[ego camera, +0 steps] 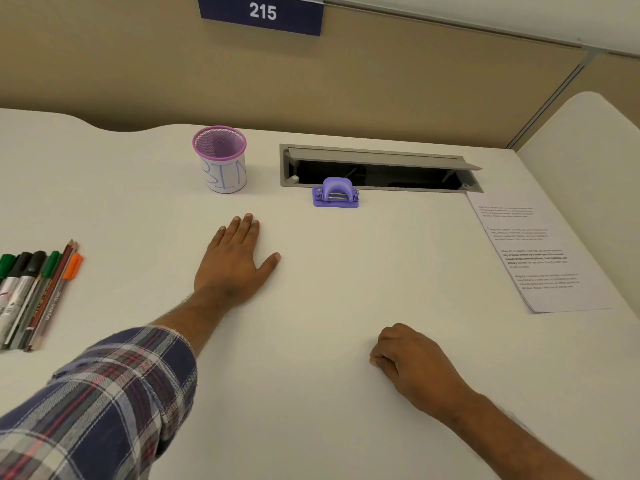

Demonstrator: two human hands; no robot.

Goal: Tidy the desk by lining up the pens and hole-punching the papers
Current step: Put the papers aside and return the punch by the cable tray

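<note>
A: Where are the hands?

B: Both lie on the white desk (311, 410). The left hand (235, 261) is flat, palm down, fingers straight and together, thumb spread to the right. It grasps nothing. A plaid sleeve (104, 403) covers that forearm.

A: And the other?

B: The right hand (412, 365) sits nearer, to the right, fingers curled under into a loose fist, knuckles pointing left. I see nothing held in it.

A: The pens?

B: At the far left edge. The pens (31, 296) lie side by side, touching, caps pointing away: green and black marker caps, then thin pencils and an orange-capped pen on the right of the row. Their near ends run partly out of view.

A: The papers?

B: The papers (540, 258) lie at the right edge of the desk, printed side up, stacked, turned at a slant. How many sheets, I cannot tell.

A: The hole punch?

B: The purple hole punch (335, 194) stands far, centre, just at the near rim of a grey cable hatch (381, 164) whose lid is propped open. Well apart from both hands.

A: Anything else?

B: A pink mesh cup (220, 159) with a paper wrap lettered "BIN" stands left of the hatch. On the beige partition behind, a blue sign (261, 13) reads 215.
</note>
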